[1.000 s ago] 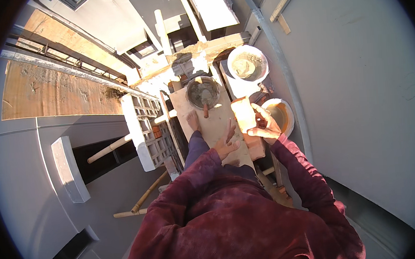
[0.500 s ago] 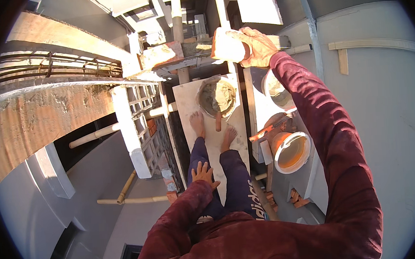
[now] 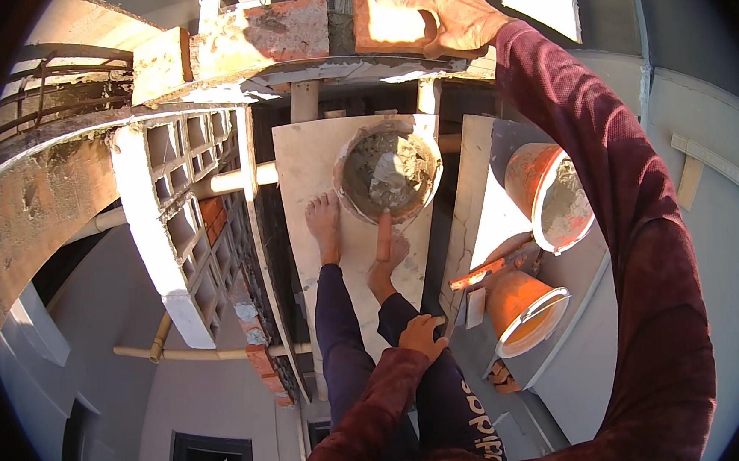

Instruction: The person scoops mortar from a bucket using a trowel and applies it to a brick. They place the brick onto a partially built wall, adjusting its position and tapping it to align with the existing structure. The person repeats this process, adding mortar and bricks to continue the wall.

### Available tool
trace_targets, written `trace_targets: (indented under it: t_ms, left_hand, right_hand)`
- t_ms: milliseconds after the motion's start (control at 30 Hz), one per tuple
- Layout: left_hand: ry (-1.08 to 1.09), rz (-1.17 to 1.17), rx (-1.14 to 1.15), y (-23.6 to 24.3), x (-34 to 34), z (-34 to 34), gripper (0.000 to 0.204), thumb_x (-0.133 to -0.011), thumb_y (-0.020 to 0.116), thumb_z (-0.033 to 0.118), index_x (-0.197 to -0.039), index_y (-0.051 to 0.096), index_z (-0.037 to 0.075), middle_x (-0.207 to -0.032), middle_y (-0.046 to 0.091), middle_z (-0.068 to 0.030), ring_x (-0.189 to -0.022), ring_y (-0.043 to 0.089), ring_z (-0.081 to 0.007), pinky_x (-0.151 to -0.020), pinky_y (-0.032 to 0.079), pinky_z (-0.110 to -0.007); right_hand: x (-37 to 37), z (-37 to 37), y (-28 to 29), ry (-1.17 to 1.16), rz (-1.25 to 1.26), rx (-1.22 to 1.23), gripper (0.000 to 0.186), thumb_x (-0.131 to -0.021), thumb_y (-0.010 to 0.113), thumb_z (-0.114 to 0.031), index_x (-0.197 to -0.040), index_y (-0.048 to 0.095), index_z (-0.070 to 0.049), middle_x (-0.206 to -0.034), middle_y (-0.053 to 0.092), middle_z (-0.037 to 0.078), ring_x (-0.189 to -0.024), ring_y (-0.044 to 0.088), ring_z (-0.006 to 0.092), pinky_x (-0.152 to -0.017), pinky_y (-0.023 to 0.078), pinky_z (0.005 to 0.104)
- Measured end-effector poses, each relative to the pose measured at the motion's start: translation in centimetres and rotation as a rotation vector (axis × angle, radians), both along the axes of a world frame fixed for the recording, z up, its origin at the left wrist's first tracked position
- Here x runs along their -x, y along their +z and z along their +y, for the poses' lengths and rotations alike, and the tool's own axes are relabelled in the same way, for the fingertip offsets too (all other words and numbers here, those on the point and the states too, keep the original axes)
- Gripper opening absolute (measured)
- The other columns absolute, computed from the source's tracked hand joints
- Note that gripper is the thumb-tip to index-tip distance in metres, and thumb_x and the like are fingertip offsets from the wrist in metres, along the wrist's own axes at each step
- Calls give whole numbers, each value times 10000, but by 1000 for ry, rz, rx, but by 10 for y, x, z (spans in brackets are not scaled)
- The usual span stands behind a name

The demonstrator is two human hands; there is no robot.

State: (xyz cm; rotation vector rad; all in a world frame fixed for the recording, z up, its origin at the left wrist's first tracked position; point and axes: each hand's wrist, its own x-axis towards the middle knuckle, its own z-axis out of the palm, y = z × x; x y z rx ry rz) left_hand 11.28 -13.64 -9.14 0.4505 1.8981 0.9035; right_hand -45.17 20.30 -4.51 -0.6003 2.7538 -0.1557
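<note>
At the far side, my right hand point(image 3: 462, 17) is closed around the right end of an orange brick point(image 3: 385, 19). The brick is at the mortar-smeared ledge, in line with a laid brick point(image 3: 260, 34) and a gap away from it. My left hand point(image 3: 422, 338) rests on my right knee, its fingers partly stretched and nothing in it. Between my hands, a bucket of grey mortar point(image 3: 356, 167) stands on the plank. A trowel point(image 3: 383, 234) lies in it, its wooden handle over the rim toward me and its blade hard to make out.
My bare feet stand on a pale plank point(image 3: 292, 163). To the right are a mortar-filled orange bucket point(image 3: 527, 177), another orange bucket point(image 3: 516, 297) and an orange-edged tool point(image 3: 480, 274). White lattice blocks point(image 3: 151, 237) rise at left, near bamboo poles point(image 3: 215, 353). Dark gaps flank the plank.
My right hand has brought the brick nearer the laid brick, along the ledge. My left hand has moved from my left leg to my right knee. The view has shifted.
</note>
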Motion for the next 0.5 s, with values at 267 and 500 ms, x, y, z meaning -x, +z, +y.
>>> trace_targets:
  t_ms: [267, 500]
  left_hand:
    - [-48, -339, -60, 30, 61, 24, 622, -806, 751, 316, -1377, 585, 133, -1429, 548, -145, -1353, 473, -332, -1153, 369, -414]
    - [-124, -454, -67, 49, 83, 25, 648, -792, 760, 301, -1393, 576, 145, -1437, 535, -158, -1357, 463, -347, -1155, 362, -420]
  right_hand:
    - [-10, 11, -23, 75, 132, 2, 737, -707, 846, -346, -1357, 601, -101, -1354, 570, 148, -1257, 558, 345, -1112, 446, 383]
    - [1, 2, -9, 67, -61, 429, 326, -922, 629, -196, -1232, 695, -119, -1255, 637, 146, -1184, 597, 325, -1048, 457, 390]
